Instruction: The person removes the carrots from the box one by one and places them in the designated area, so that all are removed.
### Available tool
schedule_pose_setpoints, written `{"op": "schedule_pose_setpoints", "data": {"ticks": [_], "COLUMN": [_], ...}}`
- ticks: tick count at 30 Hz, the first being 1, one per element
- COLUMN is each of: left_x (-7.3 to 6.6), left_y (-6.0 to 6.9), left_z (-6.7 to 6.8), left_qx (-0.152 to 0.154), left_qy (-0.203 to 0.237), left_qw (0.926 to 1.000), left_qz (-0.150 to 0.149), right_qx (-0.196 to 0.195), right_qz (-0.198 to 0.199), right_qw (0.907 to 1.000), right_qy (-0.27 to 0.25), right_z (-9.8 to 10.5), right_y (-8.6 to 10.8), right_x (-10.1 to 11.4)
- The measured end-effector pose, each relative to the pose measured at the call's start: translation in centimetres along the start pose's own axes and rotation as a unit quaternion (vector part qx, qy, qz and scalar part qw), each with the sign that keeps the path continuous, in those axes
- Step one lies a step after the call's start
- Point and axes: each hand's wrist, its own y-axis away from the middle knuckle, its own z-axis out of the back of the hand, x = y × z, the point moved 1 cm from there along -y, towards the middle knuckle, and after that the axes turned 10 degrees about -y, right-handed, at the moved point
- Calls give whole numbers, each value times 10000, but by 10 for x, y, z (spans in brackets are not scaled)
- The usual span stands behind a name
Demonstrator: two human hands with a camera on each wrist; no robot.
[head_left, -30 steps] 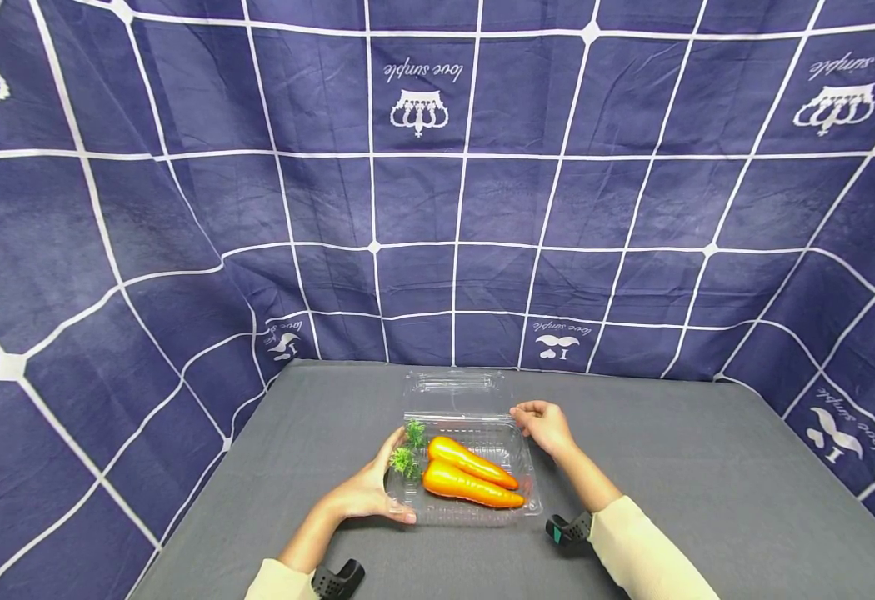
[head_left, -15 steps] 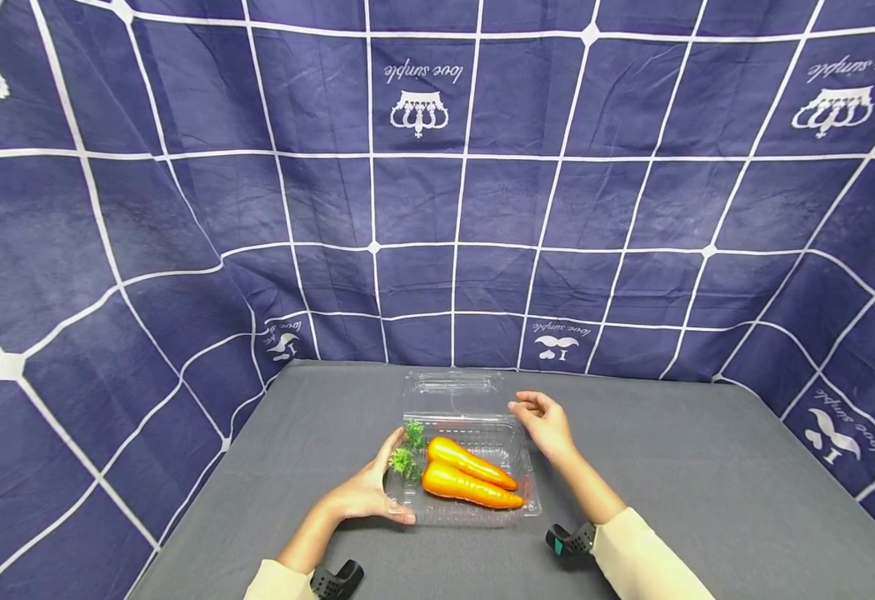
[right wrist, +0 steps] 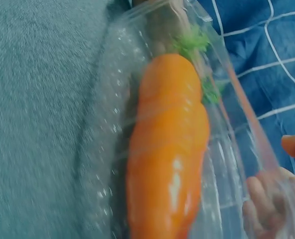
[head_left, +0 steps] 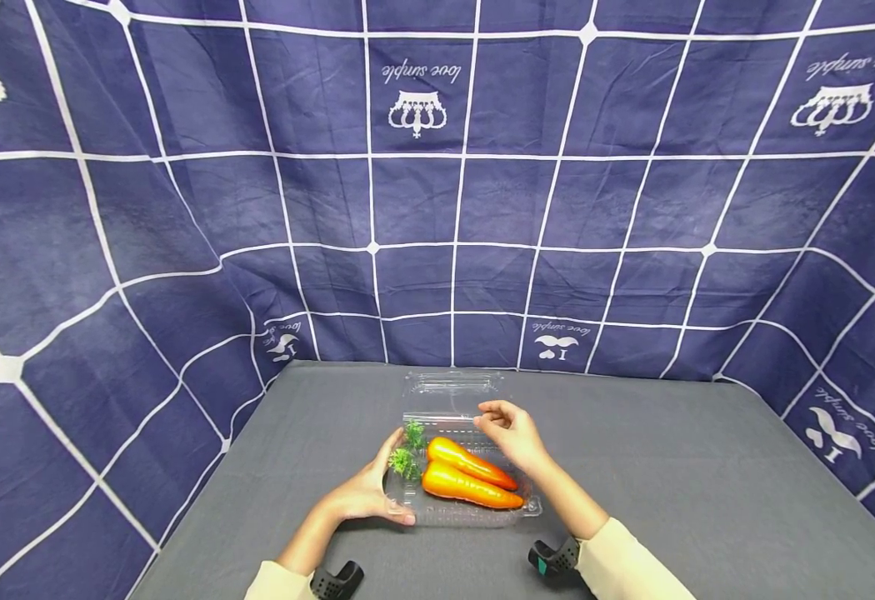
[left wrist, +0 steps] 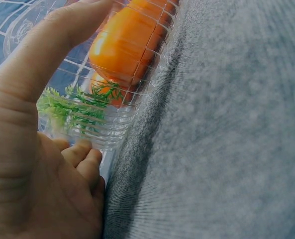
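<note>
A clear plastic box (head_left: 475, 518) lies on the grey table, its lid (head_left: 452, 385) folded back behind it. Inside are two orange carrots (head_left: 467, 485) with green tops (head_left: 405, 462) at the left. My left hand (head_left: 362, 493) spans the box's left side, thumb at the front corner and fingers behind; in the left wrist view the hand (left wrist: 43, 129) grips the clear wall. Over the back right part of the box hovers my right hand (head_left: 516, 437), fingers loosely bent and holding nothing. The right wrist view shows its fingers (right wrist: 261, 204) beyond the clear plastic, contact unclear.
A blue cloth (head_left: 422, 200) with white lines hangs behind the grey table (head_left: 655, 467) and along both sides. Black bands with cameras sit at the left wrist (head_left: 337, 579) and the right wrist (head_left: 555, 556).
My right hand has left the box's back right corner, rising slightly and then moving left over its rear part. The left hand, box and carrots stay as they were.
</note>
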Motion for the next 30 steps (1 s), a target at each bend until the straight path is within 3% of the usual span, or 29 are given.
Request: {"op": "schedule_pose_setpoints", "data": {"ticks": [10, 17, 30], "left_x": [-1, -2, -1], "left_y": [0, -1, 0], "left_z": [-1, 0, 0], "left_qx": [59, 9, -24], "left_qy": [52, -62, -109], "left_qw": [10000, 10000, 9999], "left_qz": [26, -78, -27], "right_qx": [855, 1160, 1593], "right_qz": [-145, -5, 265], "right_qw": [9959, 9921, 9741], "right_qy": [252, 486, 1582], "right_z": [-19, -23, -27], "right_y": [2, 2, 5], "right_x": [-9, -15, -23]}}
